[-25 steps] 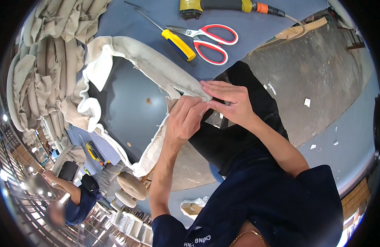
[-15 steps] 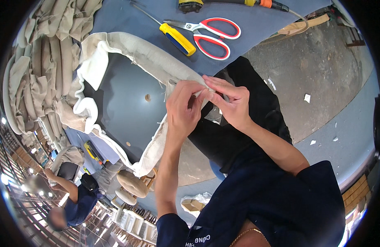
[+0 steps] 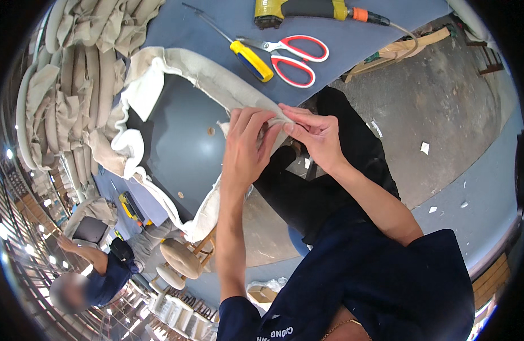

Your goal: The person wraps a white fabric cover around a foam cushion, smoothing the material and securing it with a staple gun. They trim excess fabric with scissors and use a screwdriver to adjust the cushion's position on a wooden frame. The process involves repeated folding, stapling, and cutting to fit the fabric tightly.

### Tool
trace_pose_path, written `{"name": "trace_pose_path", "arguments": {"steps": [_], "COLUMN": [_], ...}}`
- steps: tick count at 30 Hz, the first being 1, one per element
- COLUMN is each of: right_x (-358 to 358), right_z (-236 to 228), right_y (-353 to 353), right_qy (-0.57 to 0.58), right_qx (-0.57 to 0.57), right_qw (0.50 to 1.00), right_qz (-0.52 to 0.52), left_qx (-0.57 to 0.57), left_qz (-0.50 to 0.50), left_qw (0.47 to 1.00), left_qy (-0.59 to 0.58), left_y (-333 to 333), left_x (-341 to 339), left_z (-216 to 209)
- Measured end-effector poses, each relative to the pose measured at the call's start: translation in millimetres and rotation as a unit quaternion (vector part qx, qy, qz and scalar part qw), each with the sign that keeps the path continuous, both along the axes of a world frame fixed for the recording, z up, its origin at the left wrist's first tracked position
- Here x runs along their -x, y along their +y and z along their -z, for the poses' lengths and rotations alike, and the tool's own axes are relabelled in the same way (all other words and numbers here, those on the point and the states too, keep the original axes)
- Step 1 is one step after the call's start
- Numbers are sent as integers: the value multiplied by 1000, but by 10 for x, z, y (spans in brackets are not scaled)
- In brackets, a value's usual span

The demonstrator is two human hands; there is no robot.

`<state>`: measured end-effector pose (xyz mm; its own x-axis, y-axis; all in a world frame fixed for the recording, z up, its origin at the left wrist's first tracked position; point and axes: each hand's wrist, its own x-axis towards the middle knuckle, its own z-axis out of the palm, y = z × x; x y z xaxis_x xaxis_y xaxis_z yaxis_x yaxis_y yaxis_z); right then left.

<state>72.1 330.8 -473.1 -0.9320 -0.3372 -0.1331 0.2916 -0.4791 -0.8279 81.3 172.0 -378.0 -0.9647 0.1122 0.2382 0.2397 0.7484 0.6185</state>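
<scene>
A seat panel lies upside down on the blue-grey work surface, its dark board (image 3: 182, 142) showing two small holes. Beige fabric (image 3: 216, 77) wraps up around the board's edges, and white padding (image 3: 131, 146) bunches out along the left side. At the panel's near right corner, my left hand (image 3: 246, 139) is closed on the fabric edge, fingers bent over it. My right hand (image 3: 319, 139) pinches the same fabric between thumb and fingers, just right of the left. The cloth right under the fingertips is partly hidden.
Beyond the panel lie a yellow-handled screwdriver (image 3: 252, 61), red-and-white scissors (image 3: 269, 46) and a yellow-black air tool (image 3: 307, 8) with its hose. Covered pieces (image 3: 69, 102) are stacked at left. Another person (image 3: 111, 273) works at lower left, near stools (image 3: 181, 258). Scraps dot the floor (image 3: 444, 113).
My view has shifted slightly, so the tools appear lower. Both hands stay on the fabric corner; my left fingers have shifted slightly left and the fabric between the hands shows more.
</scene>
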Motion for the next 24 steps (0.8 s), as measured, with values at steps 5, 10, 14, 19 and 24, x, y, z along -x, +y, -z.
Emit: {"name": "trace_pose_path", "arguments": {"steps": [5,10,14,19,24], "right_x": [26,30,41,34,52], "right_z": [-35,-20,19,12,-14], "right_y": [7,29,-1,-59,-188], "right_qy": [35,69,104,90,92], "right_qx": [2,-9,-41,-71,-67], "right_qw": [999,998,993,992,992], "right_qz": [8,8,30,59,62], "left_qx": [37,-37,-67,-72,-51], "left_qz": [107,144,93,38,33], "left_qw": [994,988,992,994,998], "left_qy": [-3,-28,-60,-78,-25], "left_y": [-233,-235,-228,-189,-174], "left_x": [107,166,195,225,245], "left_z": [35,100,114,144,207]}}
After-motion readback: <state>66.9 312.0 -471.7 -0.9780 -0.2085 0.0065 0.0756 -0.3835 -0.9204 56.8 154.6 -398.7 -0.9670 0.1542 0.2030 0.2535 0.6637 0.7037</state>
